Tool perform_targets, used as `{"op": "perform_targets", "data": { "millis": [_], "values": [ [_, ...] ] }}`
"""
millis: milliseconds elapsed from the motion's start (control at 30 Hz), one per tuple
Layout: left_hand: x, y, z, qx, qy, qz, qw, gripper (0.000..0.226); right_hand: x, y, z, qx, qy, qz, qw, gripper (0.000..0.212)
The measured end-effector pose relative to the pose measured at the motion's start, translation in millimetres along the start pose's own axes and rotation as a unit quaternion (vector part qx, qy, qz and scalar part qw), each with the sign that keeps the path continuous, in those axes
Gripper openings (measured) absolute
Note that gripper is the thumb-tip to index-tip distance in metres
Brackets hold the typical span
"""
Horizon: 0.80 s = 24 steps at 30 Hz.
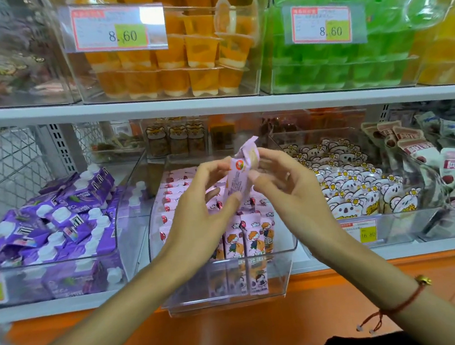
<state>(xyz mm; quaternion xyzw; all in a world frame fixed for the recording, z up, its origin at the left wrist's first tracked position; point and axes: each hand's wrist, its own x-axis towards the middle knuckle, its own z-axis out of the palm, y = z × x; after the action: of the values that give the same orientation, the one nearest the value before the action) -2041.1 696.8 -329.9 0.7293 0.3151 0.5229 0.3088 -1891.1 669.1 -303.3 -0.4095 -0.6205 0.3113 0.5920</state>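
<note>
A pale pink snack packet (241, 170) is held upright above a clear plastic bin (228, 296) on the lower shelf. My left hand (200, 217) pinches its lower left edge between thumb and fingers. My right hand (287, 191) pinches its upper right side. Several matching pink packets (251, 237) with a cartoon child stand in rows inside that bin, partly hidden behind my hands.
A bin of purple spouted pouches (58, 226) sits to the left, one of koala-print packets (357, 186) to the right, red-and-white packets (444, 158) farther right. Orange jelly cups (169, 57) and green ones (348, 52) fill the upper shelf. The shelf base (265, 331) is orange.
</note>
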Motion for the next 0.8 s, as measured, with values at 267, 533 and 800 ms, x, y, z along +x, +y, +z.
{"op": "perform_targets", "data": {
  "millis": [267, 533, 800],
  "values": [
    [4.2, 19.4, -3.9, -0.108, 0.011, -0.151, 0.983, 0.029, 0.9, -0.5, -6.7, -0.019, 0.008, 0.036, 0.999, 0.018],
    [6.8, 30.7, -4.3, -0.259, -0.036, -0.374, 0.890, 0.031, 2.7, 1.0, -7.8, 0.011, -0.009, 0.175, 0.984, 0.021],
    [6.3, 22.8, -13.0, -0.173, -0.060, -0.237, 0.954, 0.031, 3.0, 2.2, -15.2, 0.005, -0.061, 0.105, 0.993, 0.032]
  ]
}}
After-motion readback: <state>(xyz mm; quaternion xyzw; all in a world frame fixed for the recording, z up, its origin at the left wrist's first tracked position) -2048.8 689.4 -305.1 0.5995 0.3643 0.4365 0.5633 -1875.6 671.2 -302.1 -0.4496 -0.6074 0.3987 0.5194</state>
